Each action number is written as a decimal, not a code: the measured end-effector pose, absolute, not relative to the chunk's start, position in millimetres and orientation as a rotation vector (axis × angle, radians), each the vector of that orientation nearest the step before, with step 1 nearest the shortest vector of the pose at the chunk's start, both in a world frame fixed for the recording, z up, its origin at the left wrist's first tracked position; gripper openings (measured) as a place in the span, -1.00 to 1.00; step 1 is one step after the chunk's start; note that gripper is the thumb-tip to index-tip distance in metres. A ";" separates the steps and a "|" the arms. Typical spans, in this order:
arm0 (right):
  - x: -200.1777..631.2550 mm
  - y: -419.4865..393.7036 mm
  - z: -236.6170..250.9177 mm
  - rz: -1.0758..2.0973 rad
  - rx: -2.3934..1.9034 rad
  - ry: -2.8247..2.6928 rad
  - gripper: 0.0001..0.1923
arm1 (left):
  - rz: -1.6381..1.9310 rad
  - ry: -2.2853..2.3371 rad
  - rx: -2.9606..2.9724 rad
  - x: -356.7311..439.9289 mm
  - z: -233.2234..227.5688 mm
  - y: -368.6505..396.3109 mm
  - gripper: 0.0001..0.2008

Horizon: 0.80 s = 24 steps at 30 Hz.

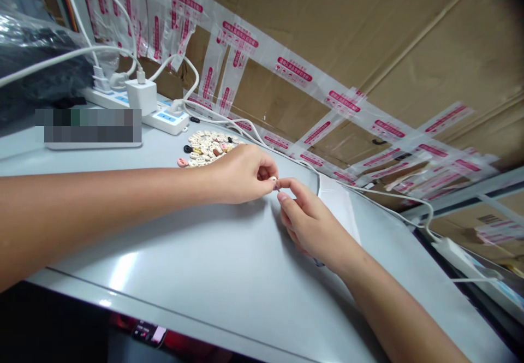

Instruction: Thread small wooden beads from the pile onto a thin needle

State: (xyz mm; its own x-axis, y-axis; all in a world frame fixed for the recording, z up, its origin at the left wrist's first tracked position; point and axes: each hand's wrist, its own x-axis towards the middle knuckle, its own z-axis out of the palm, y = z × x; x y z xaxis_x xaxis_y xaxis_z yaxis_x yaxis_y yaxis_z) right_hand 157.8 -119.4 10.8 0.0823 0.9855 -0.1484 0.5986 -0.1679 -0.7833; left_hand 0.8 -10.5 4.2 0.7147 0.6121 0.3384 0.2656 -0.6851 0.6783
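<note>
Over the grey-white table (196, 254), my left hand (241, 174) pinches a small cream button (273, 178) between thumb and fingertips. My right hand (311, 224) meets it from the right, its thumb and forefinger closed close to the button. A thin sliver shows at those fingertips, too small to name. Behind my left wrist lies a loose pile of buttons (210, 147), mostly cream, with a few pink, brown and black ones. My wrist hides part of the pile.
A white power strip (167, 120) with plugs and a charger (141, 96) stands at the back left. White cables (254, 128) run along the cardboard (327, 35) behind the table. White cloth or paper (338, 204) lies beyond my right hand. A phone (149, 333) shows below the front edge.
</note>
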 end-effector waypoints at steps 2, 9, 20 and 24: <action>158.8 -118.8 10.8 0.942 -1.823 -1.550 -0.76 | 0.730 0.656 2.299 0.8 3.0 -8.5 -0.79; 164.4 -110.9 8.6 0.905 -1.762 -1.328 -0.75 | 0.555 0.668 2.096 -2.1 3.9 -3.5 -0.78; 165.4 -110.2 4.8 0.798 -1.690 -1.398 -0.64 | 0.535 0.586 2.091 -0.6 5.0 -9.1 -0.71; 165.6 -109.9 3.9 0.824 -1.681 -1.423 -0.66 | 0.557 0.590 2.063 0.1 4.0 -10.4 -0.72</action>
